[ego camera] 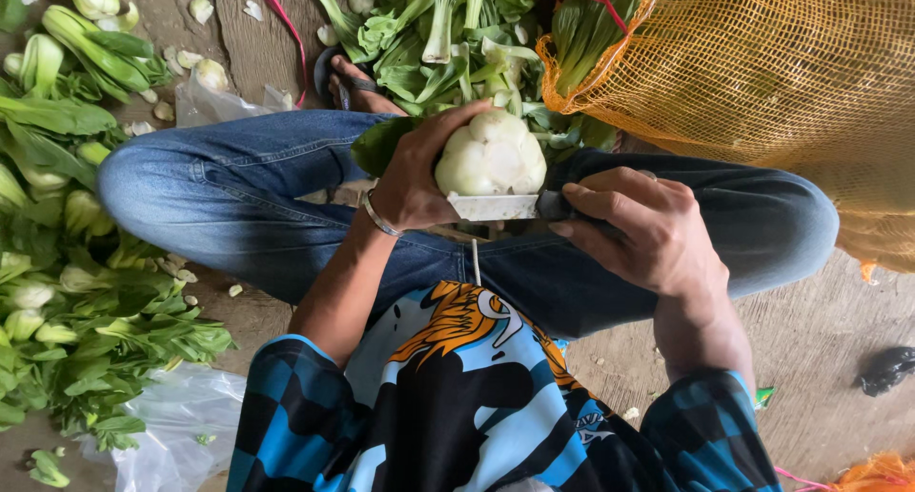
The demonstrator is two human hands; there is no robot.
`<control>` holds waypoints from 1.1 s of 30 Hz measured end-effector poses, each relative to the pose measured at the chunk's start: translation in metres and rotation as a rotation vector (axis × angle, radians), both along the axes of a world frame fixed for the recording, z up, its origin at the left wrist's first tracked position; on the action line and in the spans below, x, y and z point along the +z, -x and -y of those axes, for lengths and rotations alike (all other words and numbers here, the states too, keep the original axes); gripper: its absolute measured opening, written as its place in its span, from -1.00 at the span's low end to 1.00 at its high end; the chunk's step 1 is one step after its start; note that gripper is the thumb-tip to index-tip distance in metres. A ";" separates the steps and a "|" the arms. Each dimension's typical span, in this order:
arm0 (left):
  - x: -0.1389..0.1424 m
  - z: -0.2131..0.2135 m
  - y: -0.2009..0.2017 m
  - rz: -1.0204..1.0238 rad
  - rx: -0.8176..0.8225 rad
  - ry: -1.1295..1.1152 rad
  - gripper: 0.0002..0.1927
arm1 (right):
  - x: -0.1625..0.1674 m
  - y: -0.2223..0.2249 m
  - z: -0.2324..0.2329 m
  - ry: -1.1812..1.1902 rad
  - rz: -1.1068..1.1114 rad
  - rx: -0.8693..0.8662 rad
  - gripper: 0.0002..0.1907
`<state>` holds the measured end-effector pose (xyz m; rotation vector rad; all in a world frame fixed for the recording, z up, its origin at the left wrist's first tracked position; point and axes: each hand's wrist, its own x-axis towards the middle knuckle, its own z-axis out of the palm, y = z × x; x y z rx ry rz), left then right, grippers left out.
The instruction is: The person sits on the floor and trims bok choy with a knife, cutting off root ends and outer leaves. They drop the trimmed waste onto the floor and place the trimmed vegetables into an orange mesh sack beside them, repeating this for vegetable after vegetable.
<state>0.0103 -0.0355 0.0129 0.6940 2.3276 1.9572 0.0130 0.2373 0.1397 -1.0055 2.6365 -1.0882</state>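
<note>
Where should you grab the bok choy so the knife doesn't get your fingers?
Grip the bok choy around its thick white stalks, probably from the side away from the blade, as the left hand does. The knife in the right hand lies across the cut base, so fingers belong higher up, toward the green leaves. The bulging stalks give a firm hold.

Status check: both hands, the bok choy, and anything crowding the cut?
Left hand gripping bok choy base-up. Right hand holding knife, blade against the base. Orange mesh sack close at right, not blocking.
</note>
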 end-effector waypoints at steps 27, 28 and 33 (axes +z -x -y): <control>0.015 0.012 -0.010 0.012 -0.045 0.001 0.01 | 0.015 0.005 0.008 -0.128 -0.217 0.089 -0.67; 0.014 0.012 -0.011 -0.002 -0.048 0.002 0.00 | 0.014 0.006 0.009 -0.111 -0.218 0.085 -0.67; 0.016 0.014 -0.016 0.045 -0.061 -0.059 -0.02 | 0.006 0.011 0.006 -0.127 -0.167 0.063 -0.71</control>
